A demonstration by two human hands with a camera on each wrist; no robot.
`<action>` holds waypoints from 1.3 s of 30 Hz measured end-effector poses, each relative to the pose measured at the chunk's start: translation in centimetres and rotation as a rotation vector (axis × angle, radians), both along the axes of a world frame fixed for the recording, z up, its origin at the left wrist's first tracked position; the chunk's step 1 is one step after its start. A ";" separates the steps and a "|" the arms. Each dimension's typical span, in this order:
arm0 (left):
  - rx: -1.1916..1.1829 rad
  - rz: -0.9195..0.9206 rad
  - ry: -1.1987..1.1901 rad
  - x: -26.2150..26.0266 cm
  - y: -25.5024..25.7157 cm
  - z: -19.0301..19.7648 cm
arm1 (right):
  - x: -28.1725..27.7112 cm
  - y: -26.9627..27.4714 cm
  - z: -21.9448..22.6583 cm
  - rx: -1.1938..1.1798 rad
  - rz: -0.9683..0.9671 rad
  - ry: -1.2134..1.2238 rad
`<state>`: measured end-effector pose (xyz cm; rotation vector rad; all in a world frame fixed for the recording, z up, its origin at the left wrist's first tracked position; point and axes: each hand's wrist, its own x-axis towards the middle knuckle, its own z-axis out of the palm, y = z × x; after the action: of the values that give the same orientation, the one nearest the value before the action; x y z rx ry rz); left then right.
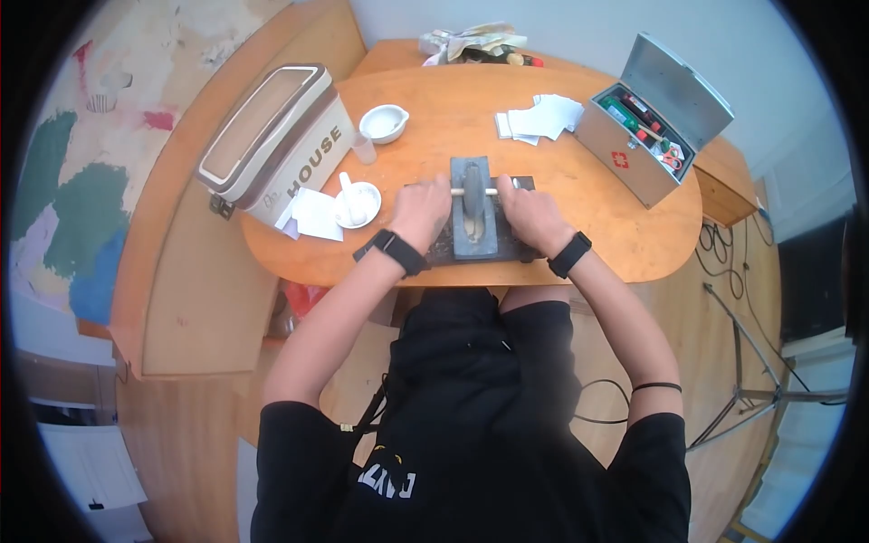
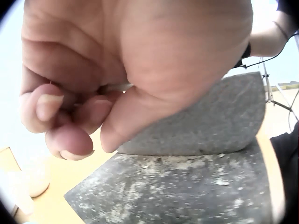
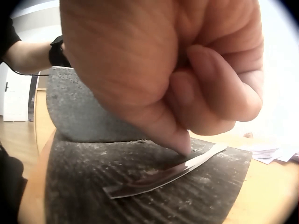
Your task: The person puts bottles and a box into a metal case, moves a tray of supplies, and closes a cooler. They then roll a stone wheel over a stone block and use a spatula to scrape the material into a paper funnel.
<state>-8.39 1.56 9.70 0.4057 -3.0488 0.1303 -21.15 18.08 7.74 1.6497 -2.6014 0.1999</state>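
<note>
A grey boat-shaped grinding trough (image 1: 472, 251) stands on a dark board (image 2: 187, 186) near the table's front edge. Inside it a grinding wheel (image 1: 472, 195) is upright, a pale rod handle (image 1: 491, 192) sticking out on both sides. My left hand (image 1: 422, 213) grips the handle's left end; my right hand (image 1: 534, 217) grips the right end. Both wrist views show fingers curled beside the trough walls, hiding most of the rod. On the board below my right hand lies a thin curved metal strip (image 3: 163, 179).
To the left are a white HOUSE case (image 1: 312, 158), a white spouted bowl (image 1: 384, 124), a small clear cup (image 1: 364, 150) and a white dish (image 1: 369, 204) with a white utensil. Paper sheets (image 1: 543, 119) and an open first-aid box (image 1: 625, 154) stand at the right.
</note>
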 end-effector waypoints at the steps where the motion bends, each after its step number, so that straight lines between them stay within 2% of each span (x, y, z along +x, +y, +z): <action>1: 0.006 0.000 0.058 -0.9 -0.6 -0.4 | -0.4 -0.2 -0.3 -0.024 0.000 0.020; 6: 0.037 0.062 0.042 -2.9 -1.7 -0.7 | -0.6 -0.4 0.3 -0.002 0.017 0.041; 8: -0.035 0.008 0.032 -2.2 -1.4 -0.3 | -0.2 -0.2 0.5 0.022 -0.007 0.045; 12: -0.016 -0.004 0.043 -0.3 0.1 0.5 | 0.5 0.9 1.1 0.038 0.012 0.027; 15: 0.049 -0.009 -0.102 1.2 1.4 1.8 | 1.2 1.9 1.6 0.092 0.049 0.018; 18: 0.040 -0.047 -0.097 2.2 1.4 0.9 | 1.8 2.6 2.1 0.036 0.089 -0.022; 23: 0.014 -0.069 -0.118 3.5 1.5 1.0 | 3.5 2.7 2.4 -0.084 0.130 0.100; 25: -0.048 -0.064 0.006 3.6 1.8 0.1 | 3.8 2.6 2.4 -0.066 0.099 0.081; 28: -0.035 -0.001 0.038 2.8 1.7 -0.9 | 3.2 2.2 1.5 -0.042 0.056 0.053; 32: -0.032 -0.005 0.050 1.1 0.6 -1.1 | 0.8 0.9 1.1 0.001 0.050 0.014; 34: 0.021 0.031 0.013 -0.2 -0.4 -0.8 | -0.5 -0.3 0.8 -0.015 0.047 0.062; 39: 0.070 0.008 0.066 -1.9 -2.6 -1.3 | -2.0 -2.4 1.5 0.056 0.014 0.056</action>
<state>-10.30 -1.01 8.40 0.4185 -2.9931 0.0104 -23.17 15.63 9.27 1.6663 -2.5776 0.0814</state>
